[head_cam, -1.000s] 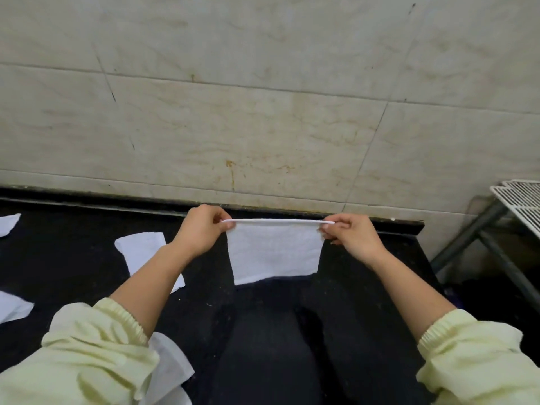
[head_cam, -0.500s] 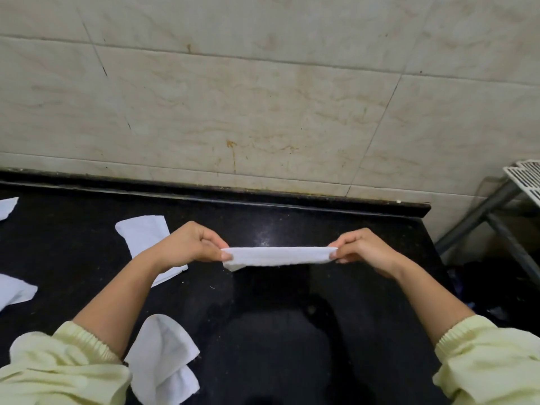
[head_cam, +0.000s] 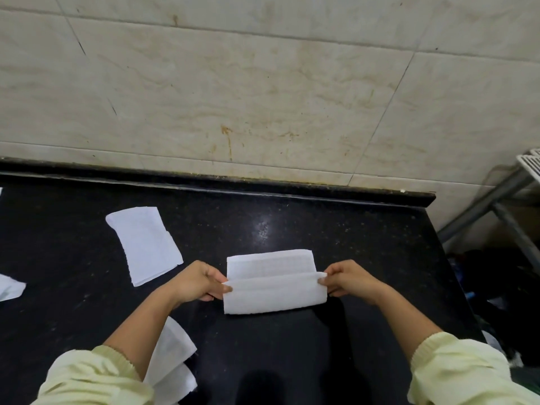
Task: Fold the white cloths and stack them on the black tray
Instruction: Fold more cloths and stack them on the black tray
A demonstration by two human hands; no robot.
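A white cloth lies partly folded on the black countertop in front of me. Its near layer is doubled over the far layer, which still shows behind the fold. My left hand pinches the fold's left end. My right hand pinches the right end. Another white cloth lies flat to the left. A third white cloth sits under my left forearm, half hidden by the sleeve. No black tray is in view.
More white cloth pieces lie at the left edge. A tiled wall backs the counter. The counter ends at the right, where a metal-legged rack with a white wire shelf stands beside dark items on the floor.
The cloth hung stretched in the air between both hands; now it is laid down on the counter, folded over, with both hands lower and nearer to me.
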